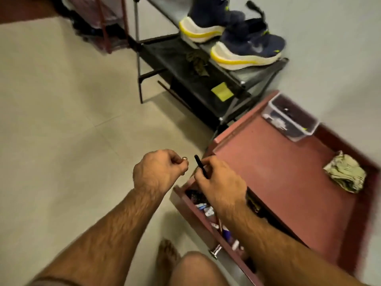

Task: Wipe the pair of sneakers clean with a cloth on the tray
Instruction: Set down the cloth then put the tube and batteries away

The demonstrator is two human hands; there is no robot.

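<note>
You are standing over a reddish counter (288, 172) with its drawer (198, 221) pulled open, and the wiping is not yet begun as far as can be seen. Your right hand (220, 182) is hovering above the open drawer, its grip clamped on a slim black pen-like object (201, 166) pinched between thumb and fingers. Your left hand (156, 170) is hanging just to the left of the counter's front corner, fingers curled together around something small and brassy (185, 158); what it is cannot be told.

The pair of sneakers (233, 36), navy with white and yellow soles, is sitting on the top tier of a shoe rack (263, 73) beyond the counter's far left corner, well apart from both hands. A crumpled pale cloth (346, 174) is lying on the counter near its right edge, untouched. A clear plastic box (292, 120) is resting at the counter's far edge. No tray can be made out with certainty.

Judging from this, everything is remaining: freeing your hands, taking up the cloth, bringing the sneakers to the tray, and wiping each one
</note>
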